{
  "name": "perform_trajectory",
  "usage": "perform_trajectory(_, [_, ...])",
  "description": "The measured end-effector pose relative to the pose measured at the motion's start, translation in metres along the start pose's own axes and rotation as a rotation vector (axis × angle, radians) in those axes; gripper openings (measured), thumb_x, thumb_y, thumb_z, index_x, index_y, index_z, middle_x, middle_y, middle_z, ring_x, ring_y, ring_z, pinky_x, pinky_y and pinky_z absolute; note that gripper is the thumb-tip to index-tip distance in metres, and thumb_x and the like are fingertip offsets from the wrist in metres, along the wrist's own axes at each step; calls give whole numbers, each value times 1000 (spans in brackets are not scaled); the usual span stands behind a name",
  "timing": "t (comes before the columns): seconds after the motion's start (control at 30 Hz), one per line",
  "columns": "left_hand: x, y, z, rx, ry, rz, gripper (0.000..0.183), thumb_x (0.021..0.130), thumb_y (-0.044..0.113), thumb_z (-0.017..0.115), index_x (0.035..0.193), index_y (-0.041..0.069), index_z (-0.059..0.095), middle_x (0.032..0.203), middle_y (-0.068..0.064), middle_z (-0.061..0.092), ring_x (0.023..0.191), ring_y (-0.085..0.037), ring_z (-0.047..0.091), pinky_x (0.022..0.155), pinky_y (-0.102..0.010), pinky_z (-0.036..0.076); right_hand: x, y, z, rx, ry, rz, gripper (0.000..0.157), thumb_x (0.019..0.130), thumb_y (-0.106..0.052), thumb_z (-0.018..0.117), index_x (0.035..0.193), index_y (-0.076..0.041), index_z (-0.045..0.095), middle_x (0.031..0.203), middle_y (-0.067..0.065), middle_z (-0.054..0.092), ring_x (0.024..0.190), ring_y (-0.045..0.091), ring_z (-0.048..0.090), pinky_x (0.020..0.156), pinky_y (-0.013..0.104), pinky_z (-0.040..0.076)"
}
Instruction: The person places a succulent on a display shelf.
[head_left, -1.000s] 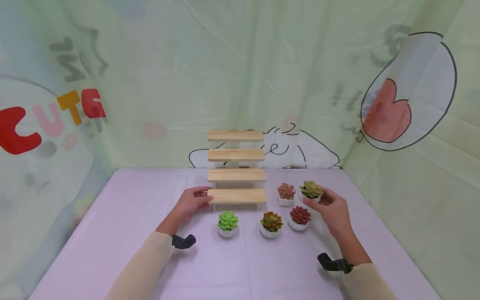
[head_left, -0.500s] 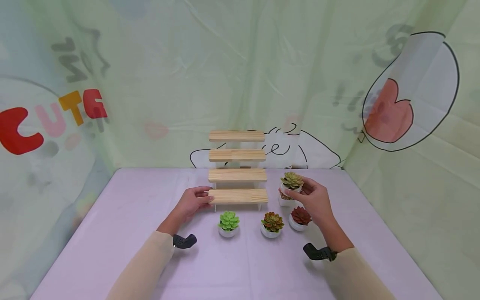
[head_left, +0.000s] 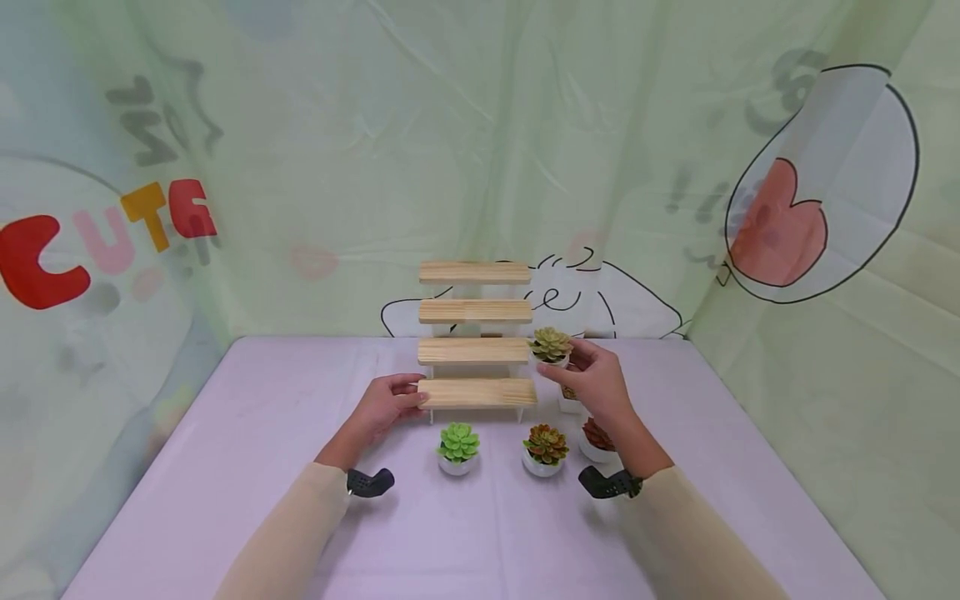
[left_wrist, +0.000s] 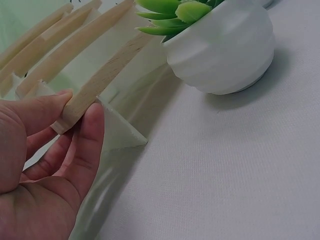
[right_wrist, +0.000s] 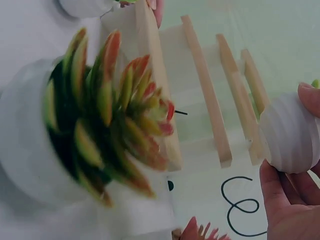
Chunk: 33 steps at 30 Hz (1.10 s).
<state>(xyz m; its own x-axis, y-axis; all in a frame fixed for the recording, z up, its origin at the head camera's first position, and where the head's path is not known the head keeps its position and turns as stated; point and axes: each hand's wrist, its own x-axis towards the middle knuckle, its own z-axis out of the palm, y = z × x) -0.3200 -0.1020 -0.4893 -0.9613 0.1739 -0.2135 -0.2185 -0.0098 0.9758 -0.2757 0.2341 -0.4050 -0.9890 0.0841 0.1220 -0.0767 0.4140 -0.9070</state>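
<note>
A wooden tiered shelf stand point(head_left: 476, 353) with white supports stands at the table's middle back. My left hand point(head_left: 388, 407) pinches the left end of its lowest board point(left_wrist: 82, 102) between thumb and fingers. My right hand point(head_left: 596, 379) grips the white ribbed pot point(right_wrist: 290, 135) of a pale green succulent point(head_left: 551, 344), held up beside the right end of the second board from the bottom. Partly hidden behind that hand is a square white pot point(head_left: 569, 402). A dark red succulent point(head_left: 598, 437) in a round white pot is partly covered by the right wrist.
In front of the stand sit a bright green succulent point(head_left: 458, 443) and an orange-green succulent point(head_left: 545, 446), both in white pots. A printed curtain point(head_left: 322, 208) hangs close behind and along the sides of the lilac-covered table point(head_left: 247, 433).
My right hand has carried the pale green succulent leftward and up from the right of the pink succulent to the stand's side. My left hand keeps its grip on the lowest board.
</note>
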Motion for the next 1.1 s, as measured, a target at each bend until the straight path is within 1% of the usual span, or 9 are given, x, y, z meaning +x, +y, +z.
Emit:
perform_trajectory(0.1, [0, 0, 0, -4, 5, -3, 49, 92, -2, 73, 139, -1, 60, 116, -17, 64, 92, -20, 70, 85, -37, 66, 6, -4, 6, 30, -14, -20, 73, 83, -34, 87, 146, -13, 57, 139, 14, 64, 128, 27, 62, 105, 34, 57])
perform_trajectory(0.23, [-1, 1, 0, 2, -3, -4, 48, 93, -1, 72, 139, -1, 60, 119, -19, 64, 95, -21, 70, 86, -37, 66, 14, -11, 14, 109, -40, -41, 71, 82, -28, 88, 143, -9, 58, 138, 15, 65, 127, 28, 63, 95, 21, 58])
perform_trajectory(0.33, [-1, 1, 0, 8, -17, 3, 48, 93, -1, 71, 140, -2, 59, 121, -20, 64, 94, -21, 70, 88, -39, 66, 19, -17, 21, 156, -57, -45, 70, 82, -23, 89, 142, -7, 58, 138, 16, 65, 127, 27, 63, 92, 16, 58])
perform_trajectory(0.43, [-1, 1, 0, 8, -21, 3, 48, 93, -1, 72, 139, -2, 59, 121, -20, 64, 93, -20, 70, 89, -40, 66, 25, -23, 27, 167, -70, -48, 69, 82, -21, 88, 142, -7, 58, 138, 16, 65, 126, 27, 63, 92, 17, 59])
perform_trajectory(0.63, [1, 0, -1, 11, -23, 1, 49, 93, 0, 72, 141, -2, 58, 120, -19, 64, 93, -19, 70, 89, -39, 65, 36, -36, 41, 163, -73, -60, 66, 81, -22, 89, 139, -10, 61, 135, 14, 66, 122, 25, 64, 98, 24, 58])
perform_trajectory(0.87, [0, 0, -1, 1, -28, 4, 50, 93, 0, 72, 141, -2, 57, 119, -18, 64, 92, -19, 70, 88, -38, 66, 50, -43, 55, 199, -84, -88, 64, 80, -21, 90, 137, -10, 64, 131, 15, 68, 116, 24, 67, 89, 20, 60])
perform_trajectory(0.93, [0, 0, -1, -7, -26, 3, 50, 93, -1, 72, 141, -2, 57, 119, -18, 64, 93, -19, 70, 87, -37, 66, 54, -46, 58, 181, -86, -93, 64, 80, -22, 90, 137, -9, 64, 131, 16, 68, 116, 24, 67, 92, 24, 60])
perform_trajectory(1.0, [0, 0, -1, -11, -25, 4, 50, 93, -1, 72, 141, -2, 58, 119, -18, 63, 93, -20, 70, 86, -37, 66, 57, -48, 61, 162, -83, -91, 67, 79, -24, 90, 139, -7, 63, 132, 17, 68, 119, 26, 66, 98, 31, 60])
perform_trajectory(1.1, [0, -1, -2, -12, -22, 1, 49, 92, -2, 72, 140, -2, 58, 117, -18, 64, 93, -21, 70, 85, -36, 66, 63, -53, 65, 146, -85, -86, 72, 79, -28, 90, 141, -6, 60, 134, 16, 66, 123, 28, 64, 106, 42, 57])
